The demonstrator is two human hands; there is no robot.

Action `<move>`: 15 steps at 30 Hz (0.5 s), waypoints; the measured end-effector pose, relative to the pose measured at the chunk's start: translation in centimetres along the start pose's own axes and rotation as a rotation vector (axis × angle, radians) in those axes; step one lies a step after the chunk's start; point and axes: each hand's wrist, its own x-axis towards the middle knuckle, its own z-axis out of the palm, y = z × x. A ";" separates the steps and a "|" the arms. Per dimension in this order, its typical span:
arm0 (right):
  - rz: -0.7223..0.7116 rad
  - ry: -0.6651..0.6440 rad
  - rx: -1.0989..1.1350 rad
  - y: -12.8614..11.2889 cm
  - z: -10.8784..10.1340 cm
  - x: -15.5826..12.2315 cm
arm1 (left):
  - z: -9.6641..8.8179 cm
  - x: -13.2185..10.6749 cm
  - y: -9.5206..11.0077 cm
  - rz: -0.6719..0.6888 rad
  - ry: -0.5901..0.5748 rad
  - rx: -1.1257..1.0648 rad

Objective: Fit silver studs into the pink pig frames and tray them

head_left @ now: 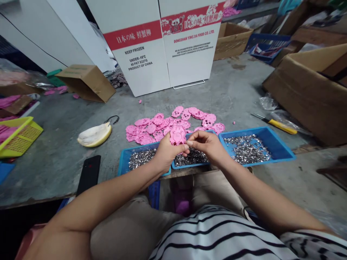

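Note:
My left hand (171, 150) is closed on a flat pink plastic piece (178, 134), holding it upright above the middle blue tray. My right hand (202, 141) pinches at the lower right edge of that piece; whatever lies between its fingertips is too small to make out. Small shiny metal parts lie in the left blue tray (123, 162), the middle blue tray (189, 166) and the right blue tray (284, 153). Just behind the trays spreads a loose heap of similar pink pieces (159, 124), some with holes in them.
A white printed carton (151, 72) stands behind the heap. Left are a yellow oval dish-like object (94, 135), a black phone (89, 175), a yellow basket (23, 139) and a small cardboard box (86, 83). A yellow-handled tool (282, 126) and a large cardboard box (300, 92) lie right.

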 end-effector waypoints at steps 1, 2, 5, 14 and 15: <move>-0.013 0.004 -0.033 0.0 -0.1 0.0 | 0.1 0.0 -0.1 -0.001 0.005 0.012; -0.029 0.011 -0.071 0.0 -0.2 0.0 | 0.1 0.0 -0.1 -0.003 0.010 0.020; -0.087 0.010 -0.174 0.0 -0.5 0.0 | 0.4 -0.1 -0.3 0.001 0.019 0.026; -0.133 0.010 -0.183 -0.2 -0.8 -0.1 | 0.5 -0.3 0.1 0.005 -0.034 -0.189; -0.140 0.036 -0.150 -0.1 -0.7 -0.1 | 0.5 -0.3 0.3 -0.012 -0.055 -0.251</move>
